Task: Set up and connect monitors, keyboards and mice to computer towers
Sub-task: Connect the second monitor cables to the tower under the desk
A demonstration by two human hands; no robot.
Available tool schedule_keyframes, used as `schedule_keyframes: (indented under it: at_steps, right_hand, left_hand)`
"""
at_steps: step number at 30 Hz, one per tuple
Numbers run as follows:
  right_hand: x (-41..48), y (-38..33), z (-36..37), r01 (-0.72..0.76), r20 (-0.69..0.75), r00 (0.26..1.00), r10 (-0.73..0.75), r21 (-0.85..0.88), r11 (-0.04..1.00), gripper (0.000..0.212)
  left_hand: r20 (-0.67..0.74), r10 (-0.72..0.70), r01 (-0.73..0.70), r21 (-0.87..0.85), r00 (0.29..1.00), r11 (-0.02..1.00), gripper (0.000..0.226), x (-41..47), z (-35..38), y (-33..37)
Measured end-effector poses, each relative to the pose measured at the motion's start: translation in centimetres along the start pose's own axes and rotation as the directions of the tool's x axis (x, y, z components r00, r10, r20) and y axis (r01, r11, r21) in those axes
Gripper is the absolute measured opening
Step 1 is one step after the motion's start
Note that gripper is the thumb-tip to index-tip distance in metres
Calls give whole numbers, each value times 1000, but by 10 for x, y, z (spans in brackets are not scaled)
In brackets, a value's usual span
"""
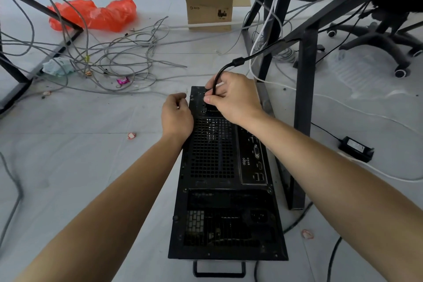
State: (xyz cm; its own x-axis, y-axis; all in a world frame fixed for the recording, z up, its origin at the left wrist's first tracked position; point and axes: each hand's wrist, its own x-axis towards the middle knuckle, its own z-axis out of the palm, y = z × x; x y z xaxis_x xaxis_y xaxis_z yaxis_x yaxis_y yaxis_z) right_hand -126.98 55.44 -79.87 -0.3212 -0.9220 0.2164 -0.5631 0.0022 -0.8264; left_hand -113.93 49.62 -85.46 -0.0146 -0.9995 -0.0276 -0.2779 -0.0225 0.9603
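Note:
A black computer tower (226,192) lies on the grey floor with its rear panel facing up, showing a fan grille, ports and a power socket. My right hand (233,98) pinches the plug end of a black cable (238,62) at the far end of the rear panel. The cable carries a ferrite bead and runs up to the right past the desk leg. My left hand (176,114) rests on the tower's far left edge with its fingers curled; whether it holds anything is hidden.
Black desk frame legs (304,103) stand right of the tower. A tangle of grey cables (109,62) lies at the far left, with orange plastic bags (96,15) and a cardboard box (210,4) behind. A power adapter (356,147) and an office chair base (375,39) are at right.

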Motion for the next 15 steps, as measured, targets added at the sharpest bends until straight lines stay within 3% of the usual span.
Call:
schedule_keyframes:
  at_steps: [6,9,12,15]
  right_hand:
    - [-18,8,11,46,-67,997,-38,110,993,21]
    - [-27,10,6,-11,-60,998,21,154,988,40]
    - [-37,13,-17,-9,-137,990,28,137,990,36]
    - [-48,20,-52,44,-224,974,-25,82,996,23]
  left_hand:
    - [-13,-19,20,69,1000,997,30,-6,-6,6]
    - [-34,23,-20,85,999,996,30,-15,-11,11]
    - [-54,199,-193,100,978,976,27,-26,-15,23]
    - [-63,407,-402,71,911,913,26,-40,-11,45]
